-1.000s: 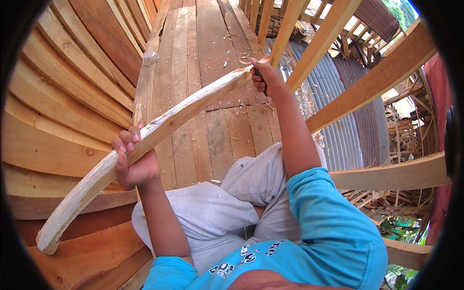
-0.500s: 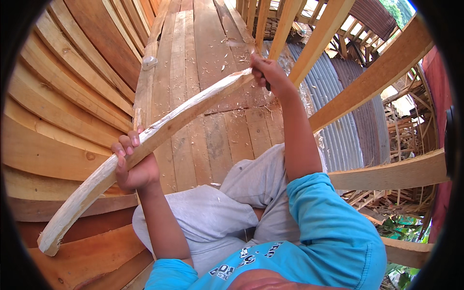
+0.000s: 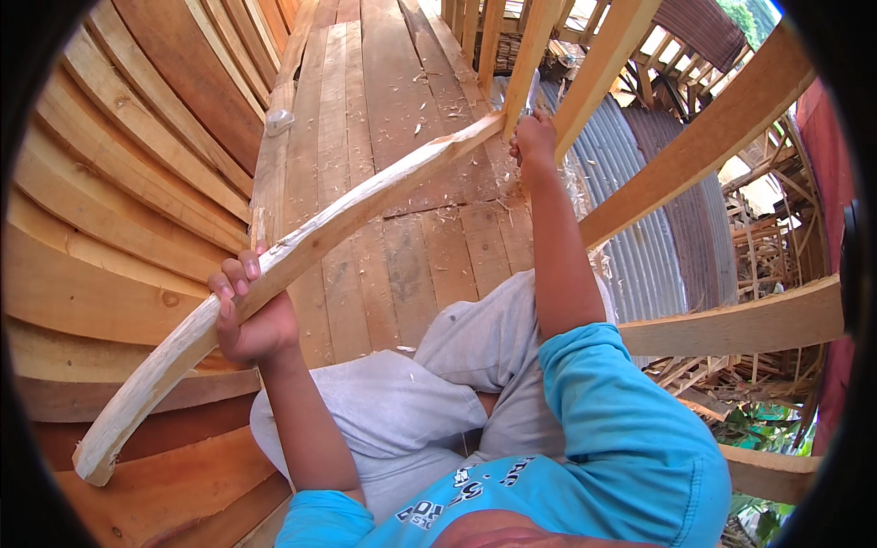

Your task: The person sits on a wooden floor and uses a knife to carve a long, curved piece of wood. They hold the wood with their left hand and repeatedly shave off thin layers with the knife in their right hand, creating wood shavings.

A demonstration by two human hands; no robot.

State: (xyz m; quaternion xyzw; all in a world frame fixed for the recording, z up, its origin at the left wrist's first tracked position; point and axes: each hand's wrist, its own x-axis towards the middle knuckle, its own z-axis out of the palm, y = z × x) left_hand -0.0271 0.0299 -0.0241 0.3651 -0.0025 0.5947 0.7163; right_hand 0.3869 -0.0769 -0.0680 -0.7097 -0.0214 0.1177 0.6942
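A long, pale piece of wood [image 3: 370, 203], its upper side whittled white, slants across my lap from the lower left to the upper right. My left hand [image 3: 258, 320] is wrapped round it left of the middle, thumb and fingers closed on it. Just beyond the wood's far right end, my right hand [image 3: 536, 139] grips a knife [image 3: 533, 89]. The blade points up and away, apart from the wood; the handle is mostly hidden in my fist.
Wood shavings lie scattered over the plank floor [image 3: 416, 265]. A wall of boards [image 3: 110, 196] curves along the left. To the right stand wooden railing posts [image 3: 694, 151], with corrugated metal sheets [image 3: 630, 210] beyond them. A small clear object [image 3: 280, 121] rests by the wall.
My right hand has moved outward to the right, past the wood's end, and the knife blade now shows clearly. The far end of the wood is uncovered. My left hand keeps its hold.
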